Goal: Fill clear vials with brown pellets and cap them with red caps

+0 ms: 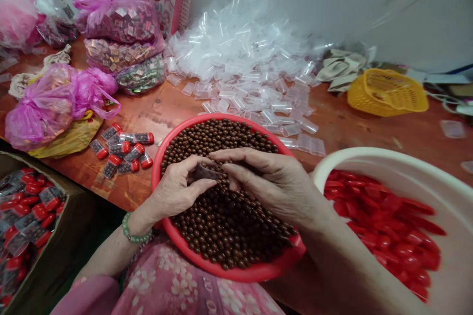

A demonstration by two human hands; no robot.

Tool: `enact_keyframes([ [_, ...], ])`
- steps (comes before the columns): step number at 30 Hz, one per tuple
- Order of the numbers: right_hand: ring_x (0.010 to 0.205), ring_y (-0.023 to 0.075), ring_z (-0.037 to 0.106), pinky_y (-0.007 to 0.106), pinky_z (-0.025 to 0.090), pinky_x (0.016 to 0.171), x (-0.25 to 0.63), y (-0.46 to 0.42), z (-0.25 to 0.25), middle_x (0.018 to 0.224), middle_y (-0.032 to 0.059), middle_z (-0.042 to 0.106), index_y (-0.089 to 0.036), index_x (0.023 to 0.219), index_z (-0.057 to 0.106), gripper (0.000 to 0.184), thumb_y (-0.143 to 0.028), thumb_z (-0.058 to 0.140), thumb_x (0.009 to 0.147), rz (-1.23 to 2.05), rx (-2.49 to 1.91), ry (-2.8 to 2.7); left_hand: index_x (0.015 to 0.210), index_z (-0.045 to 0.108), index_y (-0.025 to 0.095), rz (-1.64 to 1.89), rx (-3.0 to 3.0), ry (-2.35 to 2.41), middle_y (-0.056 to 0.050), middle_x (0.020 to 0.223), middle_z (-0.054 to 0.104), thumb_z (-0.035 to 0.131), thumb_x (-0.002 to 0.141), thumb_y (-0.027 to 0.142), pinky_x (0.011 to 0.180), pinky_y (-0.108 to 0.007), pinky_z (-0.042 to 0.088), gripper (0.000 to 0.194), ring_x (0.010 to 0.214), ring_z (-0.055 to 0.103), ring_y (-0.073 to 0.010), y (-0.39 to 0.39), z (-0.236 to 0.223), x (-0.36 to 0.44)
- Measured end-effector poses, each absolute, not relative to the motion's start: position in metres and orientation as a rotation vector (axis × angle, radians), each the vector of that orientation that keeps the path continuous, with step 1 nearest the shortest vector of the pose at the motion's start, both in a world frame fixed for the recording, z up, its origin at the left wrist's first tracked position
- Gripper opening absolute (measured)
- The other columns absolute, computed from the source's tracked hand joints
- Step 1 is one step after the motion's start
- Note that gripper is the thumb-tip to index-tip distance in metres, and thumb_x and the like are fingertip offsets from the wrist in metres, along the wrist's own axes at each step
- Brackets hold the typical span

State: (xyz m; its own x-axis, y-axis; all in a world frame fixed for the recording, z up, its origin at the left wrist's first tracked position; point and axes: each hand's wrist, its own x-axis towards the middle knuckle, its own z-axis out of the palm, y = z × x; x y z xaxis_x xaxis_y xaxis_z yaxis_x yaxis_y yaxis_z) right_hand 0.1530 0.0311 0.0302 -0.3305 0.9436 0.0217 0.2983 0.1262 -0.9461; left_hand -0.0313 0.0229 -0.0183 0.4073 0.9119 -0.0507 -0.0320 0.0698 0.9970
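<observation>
A red basin [159, 157] full of small brown balls [218, 236] stands in front of me, close against my lap. Over it, my left hand [179, 187] pinches a small clear plastic tube [207, 172] between thumb and fingers; it looks dark inside. From the other side, my right hand [269, 174] reaches to the tube's end. Its thumb and fingers are curled together beside the tube, and whatever they hold is hidden. Brown balls lie right beneath both hands.
Empty clear tubes [240, 59] are heaped behind the basin. Red caps [384, 226] fill a white tub [436, 170] at right. Filled red-capped tubes [125, 150] lie at left, more in a cardboard box [74, 197]. Pink bags [118, 19] and a yellow basket [388, 91] stand behind.
</observation>
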Motion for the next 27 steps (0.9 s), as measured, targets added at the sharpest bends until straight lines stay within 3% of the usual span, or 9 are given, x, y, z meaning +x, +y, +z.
enact_keyframes([
  [3,0.05,0.0071,0.047,0.019,0.038,0.047,0.152,0.034,0.033,0.057,-0.0043,0.054,-0.019,0.094,0.072,0.014,-0.025,0.061,0.09,1.248,-1.264,-1.565,0.106,0.061,0.016,0.858,1.312,0.879,-0.004,0.098,0.068,0.064,0.084,0.02,0.083,-0.026,0.05,0.023,0.088,0.065,-0.0141,0.023,-0.015,-0.033],
  [5,0.053,0.0073,0.048,0.019,0.038,0.049,0.149,0.035,0.035,0.061,-0.0035,0.056,-0.02,0.093,0.071,0.013,-0.028,0.061,0.091,1.257,-1.259,-1.471,0.104,0.062,0.016,0.848,1.356,0.874,-0.004,0.097,0.068,0.064,0.083,0.02,0.081,-0.026,0.05,0.022,0.087,0.064,-0.0143,0.022,-0.014,-0.033],
  [10,0.077,0.0111,0.061,0.023,0.05,0.072,0.132,0.028,0.038,0.089,-0.0003,0.067,-0.024,0.097,0.068,0.013,-0.023,0.055,0.093,1.103,-1.2,-1.511,0.101,0.061,0.015,0.854,1.469,0.868,-0.006,0.097,0.066,0.059,0.086,0.02,0.084,-0.029,0.051,0.015,0.091,0.064,-0.0172,0.02,-0.018,-0.028],
  [16,0.092,0.0177,0.063,0.033,0.053,0.087,0.115,0.021,0.029,0.095,0.0039,0.068,-0.024,0.095,0.066,0.019,-0.021,0.048,0.094,0.99,-1.201,-1.663,0.112,0.058,0.015,0.85,1.437,0.779,-0.006,0.106,0.066,0.056,0.085,0.014,0.092,-0.031,0.05,0.027,0.102,0.062,-0.0192,0.023,-0.021,-0.025],
  [22,0.102,0.0191,0.065,0.037,0.053,0.096,0.131,0.02,0.021,0.106,0.0032,0.069,-0.027,0.101,0.066,0.015,-0.028,0.054,0.092,1.191,-1.162,-1.26,0.101,0.059,0.015,0.809,1.085,0.781,-0.003,0.09,0.066,0.064,0.082,0.02,0.078,-0.026,0.051,0.02,0.08,0.063,-0.0125,0.023,-0.014,-0.029],
  [27,0.092,0.0183,0.066,0.037,0.051,0.097,0.154,0.016,0.022,0.095,0.0018,0.071,-0.028,0.09,0.07,0.01,-0.022,0.063,0.086,1.126,-1.198,-1.05,0.096,0.06,0.015,0.76,1.106,0.742,-0.002,0.086,0.065,0.067,0.082,0.021,0.076,-0.024,0.048,0.016,0.078,0.061,-0.0109,0.024,-0.002,-0.032],
])
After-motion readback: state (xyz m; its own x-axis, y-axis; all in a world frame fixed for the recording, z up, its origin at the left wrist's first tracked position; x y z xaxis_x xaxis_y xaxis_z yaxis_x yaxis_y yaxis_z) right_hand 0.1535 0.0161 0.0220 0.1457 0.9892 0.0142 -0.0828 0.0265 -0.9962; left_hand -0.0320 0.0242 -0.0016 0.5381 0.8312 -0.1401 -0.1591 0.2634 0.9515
